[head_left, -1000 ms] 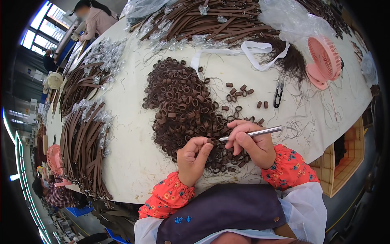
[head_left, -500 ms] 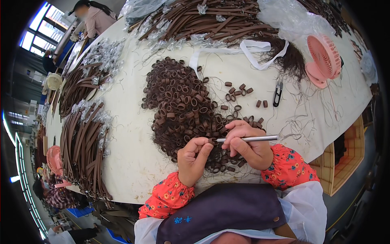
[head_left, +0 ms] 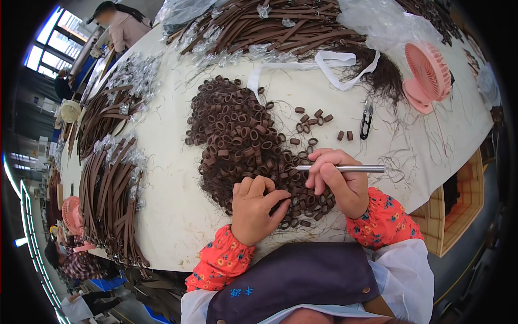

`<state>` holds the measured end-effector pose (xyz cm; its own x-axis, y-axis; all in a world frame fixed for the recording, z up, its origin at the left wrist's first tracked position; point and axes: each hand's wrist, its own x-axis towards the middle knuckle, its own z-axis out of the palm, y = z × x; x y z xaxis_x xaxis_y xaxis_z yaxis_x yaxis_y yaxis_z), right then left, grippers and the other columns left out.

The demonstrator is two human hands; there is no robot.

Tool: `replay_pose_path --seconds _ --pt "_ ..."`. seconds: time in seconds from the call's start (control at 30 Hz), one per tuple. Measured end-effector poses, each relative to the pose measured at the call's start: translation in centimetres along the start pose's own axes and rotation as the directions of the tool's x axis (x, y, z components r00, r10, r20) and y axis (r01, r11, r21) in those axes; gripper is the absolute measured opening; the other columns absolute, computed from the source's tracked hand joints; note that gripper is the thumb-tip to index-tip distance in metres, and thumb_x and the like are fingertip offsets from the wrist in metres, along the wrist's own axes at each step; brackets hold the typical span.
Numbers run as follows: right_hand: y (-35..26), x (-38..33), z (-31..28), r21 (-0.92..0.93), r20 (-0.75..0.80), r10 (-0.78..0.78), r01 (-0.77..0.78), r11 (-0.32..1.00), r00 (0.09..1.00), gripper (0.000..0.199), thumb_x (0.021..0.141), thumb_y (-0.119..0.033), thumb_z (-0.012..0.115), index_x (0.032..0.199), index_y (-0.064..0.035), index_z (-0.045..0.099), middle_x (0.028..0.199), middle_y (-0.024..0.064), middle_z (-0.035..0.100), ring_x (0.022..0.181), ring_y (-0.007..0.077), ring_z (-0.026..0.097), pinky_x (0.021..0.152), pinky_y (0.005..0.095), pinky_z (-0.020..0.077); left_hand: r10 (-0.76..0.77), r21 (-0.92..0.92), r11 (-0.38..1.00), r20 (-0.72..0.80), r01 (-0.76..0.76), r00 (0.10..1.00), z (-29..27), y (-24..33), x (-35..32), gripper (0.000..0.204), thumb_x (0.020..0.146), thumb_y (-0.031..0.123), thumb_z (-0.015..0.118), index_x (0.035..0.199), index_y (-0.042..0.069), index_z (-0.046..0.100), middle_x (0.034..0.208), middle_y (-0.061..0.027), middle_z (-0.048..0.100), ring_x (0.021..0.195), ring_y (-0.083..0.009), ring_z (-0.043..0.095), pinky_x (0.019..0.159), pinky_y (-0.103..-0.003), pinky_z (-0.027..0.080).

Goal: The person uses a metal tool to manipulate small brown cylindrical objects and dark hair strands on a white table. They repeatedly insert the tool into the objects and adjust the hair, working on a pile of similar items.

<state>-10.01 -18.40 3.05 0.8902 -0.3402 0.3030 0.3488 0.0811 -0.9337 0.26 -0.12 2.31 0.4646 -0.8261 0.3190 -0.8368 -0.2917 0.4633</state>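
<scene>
A long pile of small dark brown loops [head_left: 226,124], tangled with dark threads, lies in front of me. My left hand [head_left: 254,208] is over its near part, with thumb and forefinger closed together in a pinch. What they hold, if anything, is hidden among the loops. My right hand [head_left: 340,181] grips a slim silver rod-shaped tool [head_left: 364,168] between thumb and fingers. The tool lies nearly level, its thin tip pointing left over the pile, apart from my left hand. Several loose loops [head_left: 306,118] are scattered beyond my right hand.
Black thread snips [head_left: 366,121] and a pink fan [head_left: 428,75] stand to the right on the pale tabletop [head_left: 167,205]. Brown straps [head_left: 108,200] with clear plastic line the left; more straps [head_left: 270,27] fill the back. White tape [head_left: 329,73] curls ahead. A wooden crate [head_left: 463,208] sits right.
My left hand has drawn away from the tool's tip, where it held a brown loop, and turned down onto the pile. The right hand has lifted the tool slightly away from me.
</scene>
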Motion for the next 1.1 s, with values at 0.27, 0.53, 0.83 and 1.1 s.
replay_pose_path --seconds 0.27,0.53,0.83,1.1 --pt "0.0 0.0 -0.1 -0.048 0.054 0.035 -0.033 0.998 0.998 0.014 0.096 -0.010 0.051 0.103 0.0010 0.058 0.083 0.0069 0.059 0.071 0.0112 0.060 0.065 0.0245 0.0482 -0.041 -0.101 0.994 -0.019 0.039 0.999 0.3 -0.3 -0.2 0.007 0.078 0.012 0.072 0.085 0.013 0.069 0.088 -0.0011 0.057 0.075 -0.0166 0.051 0.068 -0.031 0.037" --pt "1.1 0.7 0.9 -0.472 0.315 -0.294 0.418 0.776 0.902 0.031 0.077 -0.003 0.071 0.106 -0.0094 0.061 0.090 0.0071 0.062 0.083 0.0285 0.061 0.078 0.0388 0.0483 -0.274 -0.896 0.137 0.375 0.422 0.886 0.7 -0.6 -1.6 0.013 0.097 0.010 0.054 0.107 0.002 0.057 0.088 -0.0035 0.063 0.069 -0.0079 0.058 0.063 -0.021 0.046" --pt "1.2 0.3 1.0 -0.468 0.266 -0.267 0.366 0.804 0.926 0.036 0.075 -0.002 0.071 0.109 -0.0070 0.058 0.091 0.0092 0.063 0.085 0.0291 0.061 0.078 0.0391 0.0503 -0.305 -0.934 0.045 0.326 0.355 0.895 1.0 0.1 -1.2 0.016 0.097 0.009 0.053 0.110 0.000 0.054 0.092 -0.0067 0.065 0.075 -0.0104 0.063 0.066 -0.023 0.049" --pt "1.2 0.7 1.0 -0.517 0.292 -0.370 0.471 0.715 0.882 0.038 0.072 0.002 0.071 0.107 -0.0060 0.058 0.090 0.0102 0.062 0.084 0.0299 0.061 0.080 0.0413 0.0505 -0.371 -0.738 0.614 0.045 0.281 0.928 1.1 0.0 -1.5 0.009 0.084 -0.002 0.066 0.093 0.000 0.068 0.085 -0.0068 0.067 0.074 -0.0098 0.064 0.065 -0.022 0.050"
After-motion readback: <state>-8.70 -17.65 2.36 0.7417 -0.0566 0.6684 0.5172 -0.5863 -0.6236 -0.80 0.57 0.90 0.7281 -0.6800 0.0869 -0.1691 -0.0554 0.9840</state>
